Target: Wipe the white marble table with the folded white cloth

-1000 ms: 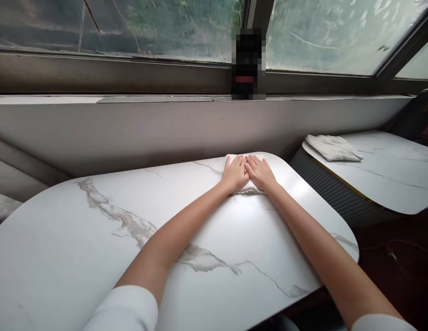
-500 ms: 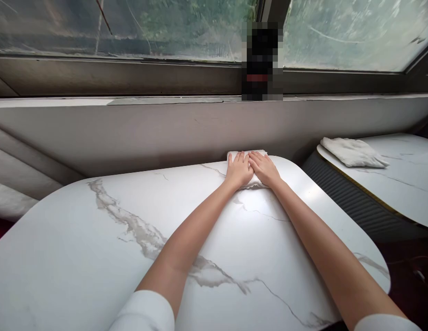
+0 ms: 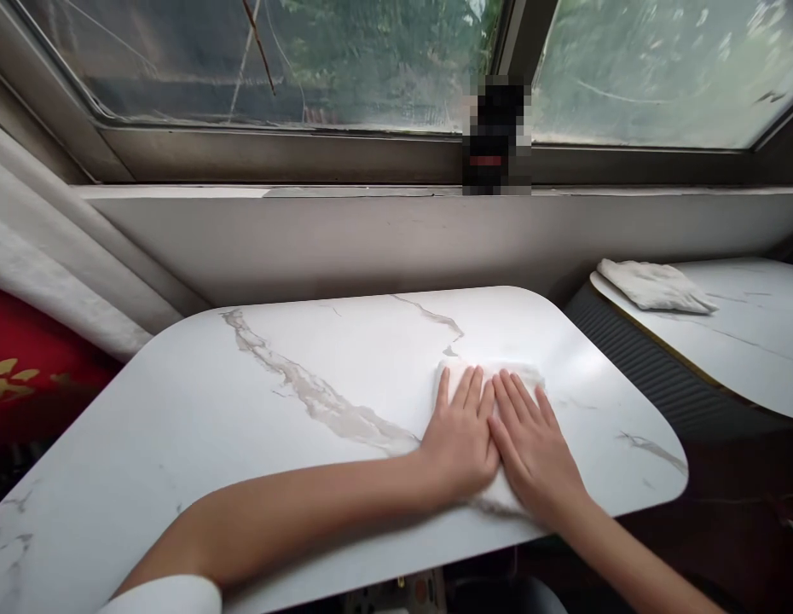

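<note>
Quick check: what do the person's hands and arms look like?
The left hand and right hand are bare, with no gloves, rings or watch showing. A short white sleeve shows on the left arm; the right arm shows none in frame.

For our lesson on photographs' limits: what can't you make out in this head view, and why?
Head view: middle of the pressed cloth, covered by the left hand and right hand.
Head view: details of the dark object, blurred by pixelation.
Head view: right end of the far table, cut off by the right edge.
Head view: rest of the red item, cut off by the left edge.
</note>
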### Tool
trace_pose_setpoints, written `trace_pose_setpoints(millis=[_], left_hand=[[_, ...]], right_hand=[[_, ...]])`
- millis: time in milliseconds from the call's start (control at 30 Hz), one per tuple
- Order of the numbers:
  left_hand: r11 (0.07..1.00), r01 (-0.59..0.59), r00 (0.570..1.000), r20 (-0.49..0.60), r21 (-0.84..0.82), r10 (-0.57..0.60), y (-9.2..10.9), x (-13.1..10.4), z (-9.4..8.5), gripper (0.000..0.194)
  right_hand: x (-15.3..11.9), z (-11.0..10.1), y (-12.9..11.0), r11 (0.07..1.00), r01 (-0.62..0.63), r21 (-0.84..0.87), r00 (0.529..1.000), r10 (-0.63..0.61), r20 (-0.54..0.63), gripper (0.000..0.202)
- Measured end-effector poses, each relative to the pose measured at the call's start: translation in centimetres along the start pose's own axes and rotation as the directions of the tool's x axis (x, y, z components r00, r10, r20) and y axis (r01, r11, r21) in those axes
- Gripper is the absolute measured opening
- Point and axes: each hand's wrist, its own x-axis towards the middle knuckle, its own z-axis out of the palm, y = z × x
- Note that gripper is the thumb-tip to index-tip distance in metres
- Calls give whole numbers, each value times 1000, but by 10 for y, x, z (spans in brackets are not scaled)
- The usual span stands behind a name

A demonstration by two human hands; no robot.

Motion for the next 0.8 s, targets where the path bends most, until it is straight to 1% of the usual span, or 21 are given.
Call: trace_pose_setpoints(millis=[67,167,267,400,500,567,667,800], left_hand=[[999,-48,999,24,-23,49,9,-26,-6,59],[996,-75,996,45,-42,77,13,-49,-13,59],[997,-58,997,49,-46,60,9,-55,-16,58],[999,-35,999,28,-26,36,-2,-51,-13,60],[1000,25,1000,-1,8,-25,-19,-38,-9,59],[995,95,995,-16,19,-94,-39,-21,-8,58],[983,180,983,-26,34,-179,-78,14,-8,57],[959,274,961,-48,71,-271,-135,61,-11,55]], right_hand=[[-24,-6,-16,999,37,-6,999,-38,-33,61],[-39,-10,-32,999,50,3,998,-50,-45,66],[-37,-11,-40,998,52,26,999,-51,-15,67],[-19,-8,-39,997,58,59,998,-60,32,63],[10,0,-34,994,37,99,996,-45,76,59],[40,8,-30,992,21,122,993,-36,117,58],[97,23,-25,991,20,135,985,-42,167,59],[173,44,-19,992,20,128,986,-41,160,59]])
